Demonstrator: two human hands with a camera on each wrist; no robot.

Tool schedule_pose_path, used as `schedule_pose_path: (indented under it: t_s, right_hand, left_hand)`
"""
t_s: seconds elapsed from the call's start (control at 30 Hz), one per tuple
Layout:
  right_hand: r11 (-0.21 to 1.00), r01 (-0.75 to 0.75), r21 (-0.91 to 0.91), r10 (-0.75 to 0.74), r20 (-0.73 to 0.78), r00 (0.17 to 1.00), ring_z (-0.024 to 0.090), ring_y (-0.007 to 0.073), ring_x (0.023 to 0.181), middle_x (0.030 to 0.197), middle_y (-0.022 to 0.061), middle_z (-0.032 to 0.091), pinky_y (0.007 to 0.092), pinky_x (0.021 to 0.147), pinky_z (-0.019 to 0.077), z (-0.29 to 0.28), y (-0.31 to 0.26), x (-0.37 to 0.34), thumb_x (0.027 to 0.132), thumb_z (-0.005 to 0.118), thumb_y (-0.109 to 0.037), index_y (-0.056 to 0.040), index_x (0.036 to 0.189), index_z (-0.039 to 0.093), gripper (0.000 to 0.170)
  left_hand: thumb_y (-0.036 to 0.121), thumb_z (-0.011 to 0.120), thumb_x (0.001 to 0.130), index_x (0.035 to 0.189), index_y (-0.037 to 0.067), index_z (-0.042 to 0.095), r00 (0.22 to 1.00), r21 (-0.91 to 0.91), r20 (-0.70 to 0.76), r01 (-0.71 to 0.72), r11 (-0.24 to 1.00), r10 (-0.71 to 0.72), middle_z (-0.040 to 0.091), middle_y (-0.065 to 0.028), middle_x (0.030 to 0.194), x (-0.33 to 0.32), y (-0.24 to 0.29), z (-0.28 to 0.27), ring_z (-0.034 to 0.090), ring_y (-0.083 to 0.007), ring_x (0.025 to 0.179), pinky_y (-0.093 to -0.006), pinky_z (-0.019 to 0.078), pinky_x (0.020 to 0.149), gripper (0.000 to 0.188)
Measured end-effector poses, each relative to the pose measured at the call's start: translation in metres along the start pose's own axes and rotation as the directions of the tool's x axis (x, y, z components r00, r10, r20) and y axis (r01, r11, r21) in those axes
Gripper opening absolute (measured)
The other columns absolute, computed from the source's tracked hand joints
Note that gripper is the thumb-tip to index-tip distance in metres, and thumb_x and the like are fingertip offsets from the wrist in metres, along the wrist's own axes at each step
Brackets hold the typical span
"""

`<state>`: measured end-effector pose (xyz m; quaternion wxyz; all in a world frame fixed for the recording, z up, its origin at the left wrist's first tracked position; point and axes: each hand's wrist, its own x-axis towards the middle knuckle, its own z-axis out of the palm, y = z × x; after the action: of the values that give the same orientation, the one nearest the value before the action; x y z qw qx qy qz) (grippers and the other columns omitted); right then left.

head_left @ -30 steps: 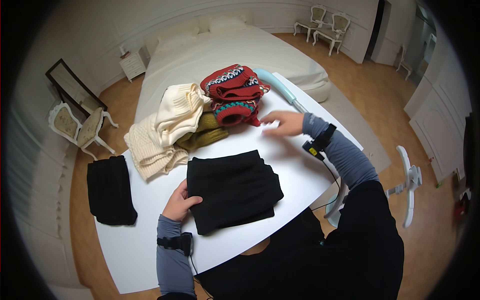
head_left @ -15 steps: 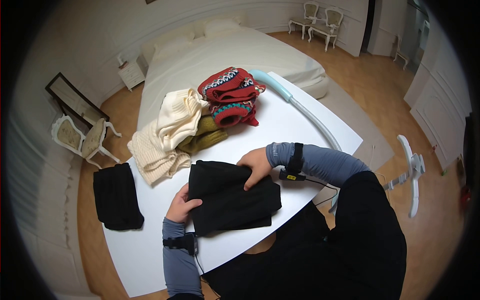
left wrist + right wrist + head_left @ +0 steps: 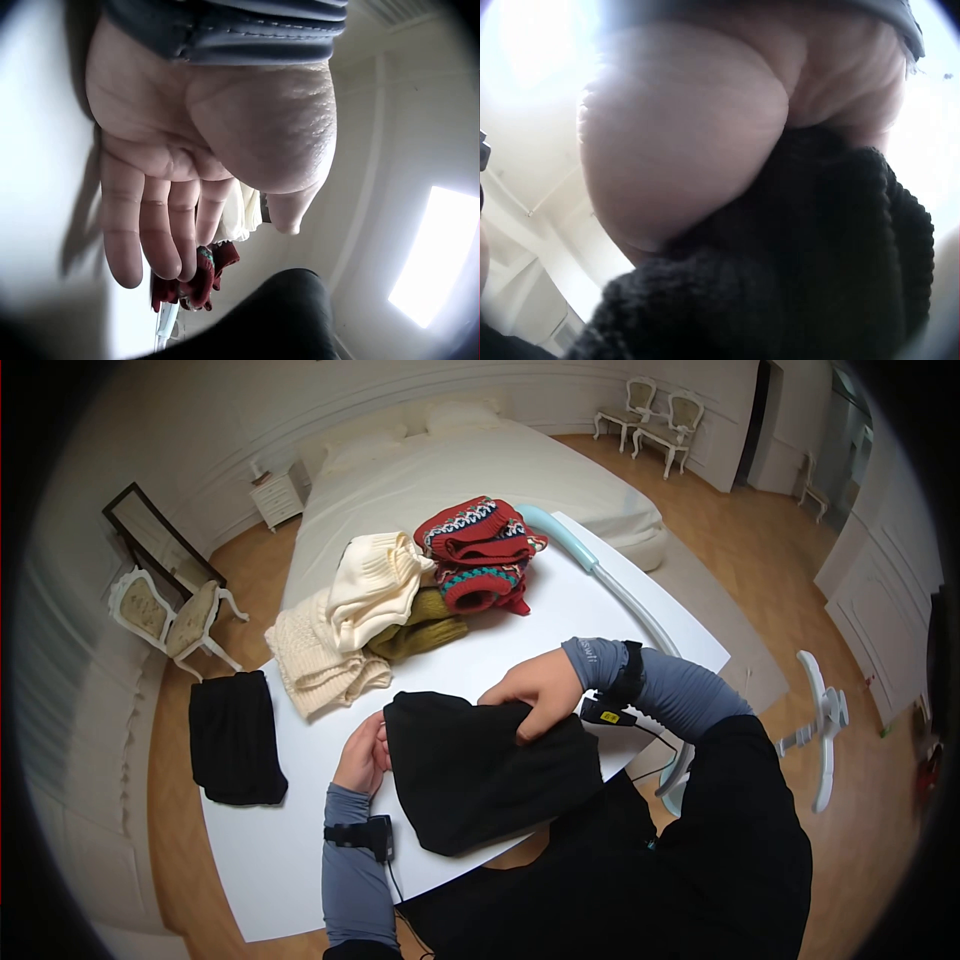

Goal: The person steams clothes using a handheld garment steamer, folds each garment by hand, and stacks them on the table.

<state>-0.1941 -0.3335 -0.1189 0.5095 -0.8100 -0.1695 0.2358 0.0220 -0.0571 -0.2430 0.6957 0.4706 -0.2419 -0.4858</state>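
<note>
A folded black garment (image 3: 480,770) is at the table's near edge in the head view, its right part lifted. My right hand (image 3: 540,690) grips its upper edge, thumb on top and fingers behind; the right wrist view shows the dark knit (image 3: 817,247) bunched in that hand (image 3: 697,127). My left hand (image 3: 362,758) is beside the garment's left edge, fingers partly hidden there. In the left wrist view the left hand (image 3: 187,142) has relaxed, nearly straight fingers, with nothing held in the palm.
On the white table (image 3: 300,880) lie another folded black garment (image 3: 235,738) at the left, cream knits (image 3: 370,595), an olive knit (image 3: 425,628) and a red patterned sweater (image 3: 480,550). A hose-like tube (image 3: 625,595) runs along the right side.
My right hand has come from beside the red sweater onto the black garment and gripped it. The garment has lifted and shifted towards the body. My left hand has let go of its edge.
</note>
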Motion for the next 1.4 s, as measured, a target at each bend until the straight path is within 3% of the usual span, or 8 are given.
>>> schedule_pose_path:
  t_s: [0.2, 0.27, 0.57, 0.67, 0.8, 1.13, 1.27, 1.4]
  right_hand:
    - [0.962, 0.233, -0.146, -0.251, -0.127, 0.959, 0.062, 0.0134, 0.110, 0.121, 0.0094, 0.068, 0.0314, 0.095, 0.0514, -0.063, -0.042, -0.010, 0.087, 0.072, -0.005, 0.0033, 0.131, 0.057, 0.047]
    - [0.933, 0.331, -0.143, -0.360, -0.428, 0.829, 0.063, 0.0150, 0.109, 0.122, 0.0081, 0.068, 0.0316, 0.097, 0.0528, -0.082, -0.059, -0.014, 0.088, 0.071, -0.004, 0.0012, 0.132, 0.057, 0.046]
    - [0.575, 0.818, -0.025, -0.236, -0.962, 0.137, 0.070, 0.0221, 0.101, 0.115, 0.0109, 0.069, 0.0368, 0.090, 0.0591, -0.175, -0.046, 0.027, 0.090, 0.069, -0.007, 0.0027, 0.129, 0.056, 0.042]
    - [0.904, 0.368, 0.216, 0.148, -0.968, 0.204, 0.072, 0.0187, 0.095, 0.106, 0.0093, 0.073, 0.0326, 0.077, 0.0595, -0.198, 0.005, 0.024, 0.087, 0.072, -0.023, -0.0054, 0.120, 0.064, 0.038]
    - [0.898, -0.407, 0.170, 0.299, -0.913, 0.278, 0.068, 0.0218, 0.108, 0.115, 0.0103, 0.073, 0.0322, 0.099, 0.0501, -0.218, 0.119, 0.024, 0.081, 0.077, -0.041, -0.0061, 0.127, 0.069, 0.058]
    - [0.945, -0.104, 0.309, 0.326, -0.911, 0.252, 0.068, 0.0270, 0.109, 0.129, 0.0214, 0.062, 0.0313, 0.096, 0.0539, -0.175, 0.100, -0.001, 0.084, 0.081, -0.050, 0.0076, 0.148, 0.035, 0.097]
    - [1.000, -0.013, 0.023, 0.018, -0.942, -0.336, 0.063, 0.0185, 0.091, 0.100, 0.0117, 0.066, 0.0297, 0.084, 0.0521, -0.142, 0.136, -0.001, 0.088, 0.078, -0.047, 0.0042, 0.114, 0.059, 0.060]
    - [0.997, 0.063, 0.046, 0.068, -0.910, -0.410, 0.048, 0.0093, 0.061, 0.069, -0.0022, 0.052, 0.0273, 0.054, 0.0398, -0.095, 0.169, -0.001, 0.097, 0.067, -0.036, -0.0067, 0.084, 0.061, 0.032]
  left_hand:
    - [0.024, 0.045, 0.110, 0.141, -0.002, 0.051, 0.973, 0.044, -0.229, -0.001, 0.999, 0.011, 0.069, -0.0042, 0.104, 0.004, -0.003, 0.007, 0.069, -0.0153, 0.086, -0.0264, 0.0593, 0.077, 0.041]
    - [0.033, 0.048, 0.108, 0.138, -0.002, 0.049, 0.985, -0.065, 0.170, 0.054, 0.996, -0.042, 0.070, -0.0131, 0.102, 0.001, -0.003, -0.018, 0.072, -0.0261, 0.081, -0.0443, 0.0648, 0.072, 0.046]
    - [0.036, 0.034, 0.112, 0.137, -0.003, 0.045, 0.999, 0.117, 0.028, 0.011, 0.993, -0.014, 0.064, -0.0112, 0.097, 0.003, 0.003, -0.004, 0.066, -0.0169, 0.078, -0.0352, 0.0647, 0.063, 0.047]
    - [0.035, 0.035, 0.112, 0.136, -0.002, 0.046, 1.000, 0.119, 0.019, 0.018, 0.993, -0.021, 0.064, -0.0108, 0.097, 0.002, 0.004, -0.003, 0.066, -0.0166, 0.077, -0.0355, 0.0645, 0.062, 0.046]
    - [0.034, 0.037, 0.112, 0.136, -0.002, 0.047, 0.999, 0.126, 0.013, 0.032, 0.992, -0.034, 0.064, -0.0103, 0.097, 0.003, 0.003, -0.005, 0.066, -0.0164, 0.078, -0.0362, 0.0644, 0.062, 0.045]
    - [0.029, 0.046, 0.110, 0.135, -0.002, 0.049, 0.999, 0.110, -0.018, 0.032, 0.993, -0.030, 0.064, -0.0094, 0.098, 0.000, 0.008, 0.002, 0.065, -0.0141, 0.077, -0.0345, 0.0637, 0.062, 0.040]
    - [0.027, 0.049, 0.109, 0.135, -0.001, 0.051, 0.999, 0.138, -0.016, 0.051, 0.989, -0.049, 0.063, -0.0087, 0.098, 0.002, 0.007, 0.000, 0.064, -0.0142, 0.077, -0.0347, 0.0634, 0.062, 0.039]
    - [0.025, 0.051, 0.108, 0.135, 0.001, 0.052, 0.997, 0.124, -0.019, 0.073, 0.990, -0.071, 0.063, -0.0078, 0.099, -0.001, 0.012, 0.003, 0.063, -0.0134, 0.077, -0.0336, 0.0632, 0.062, 0.036]
